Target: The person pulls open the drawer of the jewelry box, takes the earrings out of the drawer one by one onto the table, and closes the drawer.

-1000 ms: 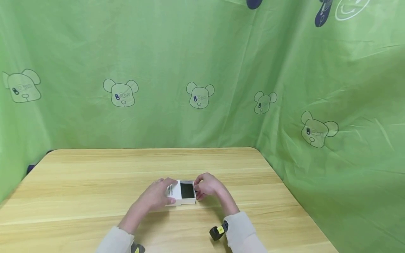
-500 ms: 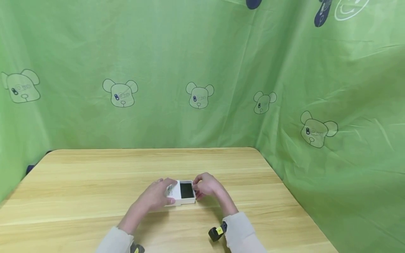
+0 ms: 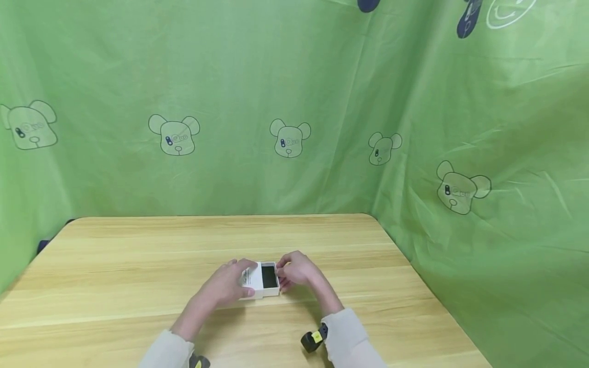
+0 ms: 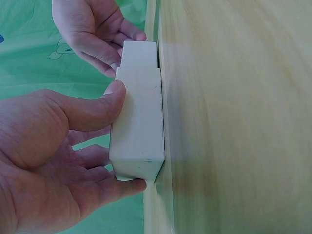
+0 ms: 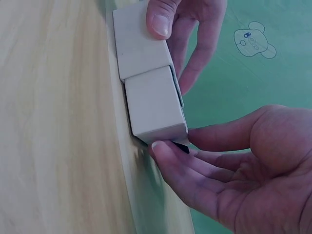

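Observation:
A white sliding drawer box (image 3: 254,291) lies flat on the table, with its inner tray (image 5: 156,102) partly out of the sleeve (image 4: 139,117) to the right. Dark material (image 3: 269,277) fills the exposed part of the tray. My left hand (image 3: 227,282) grips the sleeve, thumb on the near side and fingers across to the far side. At the tray's right end, my right hand (image 3: 296,270) holds on with thumb and fingertips. Between those fingertips a small black tab (image 5: 181,146) sticks out from the end, as the right wrist view shows.
The wooden table (image 3: 138,255) stretches out on all sides of the box. Behind it and along its right side hangs a green curtain (image 3: 230,76) printed with bear heads. Black wrist devices (image 3: 313,339) sit at the cuffs, close over the tabletop.
The inner tray has slid a little left into the sleeve, and my right hand has moved left with it. Less of the dark contents shows. My left hand stays in place.

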### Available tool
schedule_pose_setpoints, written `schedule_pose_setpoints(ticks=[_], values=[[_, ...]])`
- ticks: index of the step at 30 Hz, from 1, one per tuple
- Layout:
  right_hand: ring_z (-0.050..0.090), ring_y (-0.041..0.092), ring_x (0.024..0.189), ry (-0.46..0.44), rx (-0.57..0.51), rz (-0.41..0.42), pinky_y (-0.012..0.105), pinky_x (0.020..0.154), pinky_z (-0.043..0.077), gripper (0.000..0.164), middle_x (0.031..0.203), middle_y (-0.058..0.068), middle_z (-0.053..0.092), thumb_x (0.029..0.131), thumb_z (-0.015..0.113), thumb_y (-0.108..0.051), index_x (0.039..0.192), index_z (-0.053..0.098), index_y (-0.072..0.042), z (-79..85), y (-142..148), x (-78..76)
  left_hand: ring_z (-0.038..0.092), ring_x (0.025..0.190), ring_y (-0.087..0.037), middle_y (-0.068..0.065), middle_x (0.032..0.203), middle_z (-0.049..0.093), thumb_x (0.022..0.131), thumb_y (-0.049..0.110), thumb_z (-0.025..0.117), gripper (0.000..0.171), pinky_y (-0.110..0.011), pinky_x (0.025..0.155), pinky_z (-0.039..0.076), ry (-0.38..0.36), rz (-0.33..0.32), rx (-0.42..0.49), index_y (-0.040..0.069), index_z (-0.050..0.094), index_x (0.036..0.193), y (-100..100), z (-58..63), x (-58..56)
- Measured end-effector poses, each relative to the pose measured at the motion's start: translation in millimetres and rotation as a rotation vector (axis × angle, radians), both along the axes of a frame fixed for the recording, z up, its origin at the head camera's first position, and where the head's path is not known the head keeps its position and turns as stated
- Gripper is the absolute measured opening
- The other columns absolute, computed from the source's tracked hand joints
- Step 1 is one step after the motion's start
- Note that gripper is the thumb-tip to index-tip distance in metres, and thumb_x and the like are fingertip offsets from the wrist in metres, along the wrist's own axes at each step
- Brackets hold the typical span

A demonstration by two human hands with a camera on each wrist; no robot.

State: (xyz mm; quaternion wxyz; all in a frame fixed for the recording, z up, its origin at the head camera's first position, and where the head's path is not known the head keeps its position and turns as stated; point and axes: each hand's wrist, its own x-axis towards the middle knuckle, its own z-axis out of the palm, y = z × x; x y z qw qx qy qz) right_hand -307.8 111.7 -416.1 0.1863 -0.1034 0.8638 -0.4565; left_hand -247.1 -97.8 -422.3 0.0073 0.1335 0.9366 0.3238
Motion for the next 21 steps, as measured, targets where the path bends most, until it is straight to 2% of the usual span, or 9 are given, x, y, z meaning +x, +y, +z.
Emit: schedule_pose_setpoints(ticks=[13, 21], values=[[0.070, 0.024, 0.062, 0.009, -0.022, 0.004, 0.040, 0.064, 0.066, 0.011, 0.077, 0.018, 0.068, 0.095, 0.059, 0.003, 0.102, 0.064, 0.009, -3.7, -7.8, 2.2, 0.049, 0.134, -0.051, -0.019, 0.135, 0.065, 0.079, 0.015, 0.085, 0.063, -0.068, 0.110, 0.041, 0.013, -0.004, -0.005, 0.011, 0.061, 0.137, -0.4, -2.1, -1.3], [0.070, 0.025, 0.065, -0.017, -0.066, 0.003, 0.037, 0.064, 0.066, 0.012, 0.079, 0.020, 0.069, 0.096, 0.059, 0.003, 0.104, 0.063, 0.011, -3.3, -12.5, 4.9, 0.057, 0.125, -0.047, -0.019, 0.129, 0.067, 0.078, 0.015, 0.086, 0.063, -0.065, 0.103, 0.049, 0.018, -0.002, 0.003, 0.011, 0.061, 0.135, -0.3, -2.1, -0.8]])
